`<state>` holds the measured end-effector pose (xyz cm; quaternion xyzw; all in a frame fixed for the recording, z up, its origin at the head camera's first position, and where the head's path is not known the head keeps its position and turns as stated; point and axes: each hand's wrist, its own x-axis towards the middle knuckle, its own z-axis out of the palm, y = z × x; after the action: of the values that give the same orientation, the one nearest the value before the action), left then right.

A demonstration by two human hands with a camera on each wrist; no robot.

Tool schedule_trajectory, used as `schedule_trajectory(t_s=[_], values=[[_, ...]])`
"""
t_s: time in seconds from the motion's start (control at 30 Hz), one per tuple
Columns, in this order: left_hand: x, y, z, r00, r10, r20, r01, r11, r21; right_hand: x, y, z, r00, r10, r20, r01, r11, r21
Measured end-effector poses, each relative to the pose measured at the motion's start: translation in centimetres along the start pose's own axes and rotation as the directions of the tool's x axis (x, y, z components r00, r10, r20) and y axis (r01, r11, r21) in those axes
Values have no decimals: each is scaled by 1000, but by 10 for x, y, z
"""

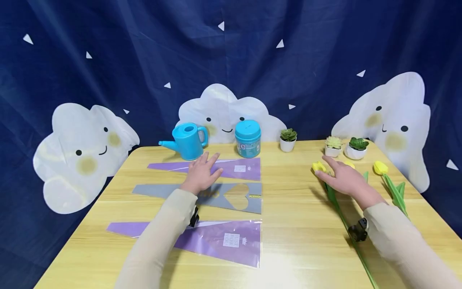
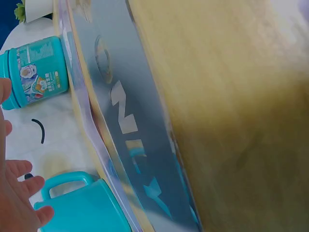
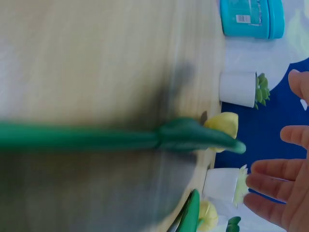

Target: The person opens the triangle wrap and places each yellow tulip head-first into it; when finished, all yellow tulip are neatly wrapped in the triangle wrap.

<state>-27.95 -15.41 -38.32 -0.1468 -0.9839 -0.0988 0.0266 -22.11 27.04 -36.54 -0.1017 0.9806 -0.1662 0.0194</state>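
Observation:
My left hand (image 1: 201, 174) hovers with fingers spread over a grey flower-wrapping sleeve (image 1: 236, 204) with a heart pattern. A purple sleeve (image 1: 249, 168) lies beyond it, and another purple sleeve (image 1: 216, 241) lies nearer, partly under my forearm. My right hand (image 1: 343, 176) has its fingers extended above an artificial yellow tulip (image 1: 319, 166), whose long green stem (image 3: 77, 137) runs toward the front edge. In the right wrist view nothing sits between those fingers. A second tulip (image 1: 349, 163) is mostly hidden behind the hand. To the right lies another yellow tulip (image 1: 380, 167).
A blue watering can (image 1: 189, 142) and a turquoise lidded jar (image 1: 248, 140) stand at the back of the wooden table (image 1: 288, 224). Small potted succulents (image 1: 287, 140) line the back right, two of them close together. A dark blue cloud-print curtain (image 1: 144, 48) hangs behind.

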Motion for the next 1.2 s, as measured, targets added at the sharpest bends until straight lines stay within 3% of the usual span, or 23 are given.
schedule_trajectory(t_s=[0.37,0.83,0.97,1.2], values=[[19,9,6,996,84,42,-82,996,-32,-31,11,2,1000,-14,15,13,997,82],[37,26,19,987,78,143,-67,995,-75,-72,19,21,997,33,66,-47,975,219],[39,25,25,986,77,149,-67,995,-74,-78,16,25,994,55,92,-79,957,279],[47,28,36,985,64,159,-52,996,-79,-85,13,30,985,110,135,-157,897,412]])
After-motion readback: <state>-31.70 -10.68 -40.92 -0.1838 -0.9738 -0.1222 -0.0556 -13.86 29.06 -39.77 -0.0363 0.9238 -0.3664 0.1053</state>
